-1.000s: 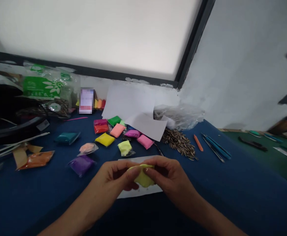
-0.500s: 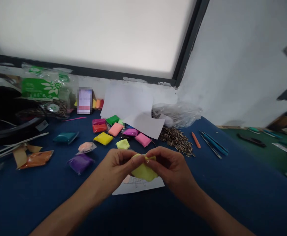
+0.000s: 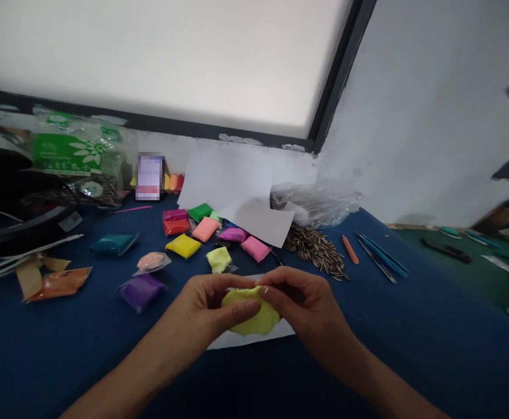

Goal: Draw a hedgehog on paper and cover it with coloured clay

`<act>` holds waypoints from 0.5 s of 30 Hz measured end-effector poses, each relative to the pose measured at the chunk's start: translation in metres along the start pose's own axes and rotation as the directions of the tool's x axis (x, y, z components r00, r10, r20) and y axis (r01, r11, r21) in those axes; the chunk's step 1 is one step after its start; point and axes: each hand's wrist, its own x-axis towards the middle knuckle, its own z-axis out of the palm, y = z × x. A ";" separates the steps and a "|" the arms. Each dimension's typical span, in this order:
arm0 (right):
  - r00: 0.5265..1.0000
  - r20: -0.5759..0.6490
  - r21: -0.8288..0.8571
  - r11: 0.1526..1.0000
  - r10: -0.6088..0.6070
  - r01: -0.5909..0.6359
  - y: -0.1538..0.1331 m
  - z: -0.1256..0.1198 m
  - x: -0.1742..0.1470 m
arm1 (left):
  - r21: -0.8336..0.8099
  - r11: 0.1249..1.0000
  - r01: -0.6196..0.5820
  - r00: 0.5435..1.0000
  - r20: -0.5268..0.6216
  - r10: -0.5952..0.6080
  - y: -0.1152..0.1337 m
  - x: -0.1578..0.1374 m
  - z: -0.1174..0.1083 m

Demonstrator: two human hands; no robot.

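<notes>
Left grip (image 3: 206,305) and right grip (image 3: 304,299) are pinching yellow clay (image 3: 260,321) above paper (image 3: 225,342); on the tabletop (image 3: 389,349), a purple packet (image 3: 141,292) is lying at left, seeds (image 3: 317,251) at right.

The yellow piece (image 3: 256,321) looked matt and smooth, like soft putty. The low sheet (image 3: 284,331) was matt white paper, as was the upright sheet (image 3: 230,174). The desk (image 3: 389,349) had a dull blue surface, apparently cloth. Glossy, wrinkled clear plastic wrapped the purple packet (image 3: 141,292) and the teal packet (image 3: 113,244). The crumpled bag (image 3: 335,205) was thin, shiny plastic; the seed heap (image 3: 317,251) looked rough. The wall (image 3: 415,116) was matt, and the slim silvery tool (image 3: 380,264) looked like smooth metal.
</notes>
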 end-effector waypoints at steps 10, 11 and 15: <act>0.989 -0.027 -0.142 0.980 -0.144 0.139 0.001 0.004 -0.001 | 0.055 0.996 -0.065 0.997 -0.040 0.068 0.004 -0.003 0.000; 0.989 -0.010 -0.154 0.978 -0.145 0.142 0.001 0.004 -0.001 | 0.066 0.996 -0.058 0.997 -0.040 0.061 0.004 -0.003 0.000; 0.985 0.031 -0.206 0.963 -0.171 0.174 0.002 0.005 -0.001 | 0.104 0.994 -0.027 0.997 -0.062 0.034 0.002 -0.002 -0.002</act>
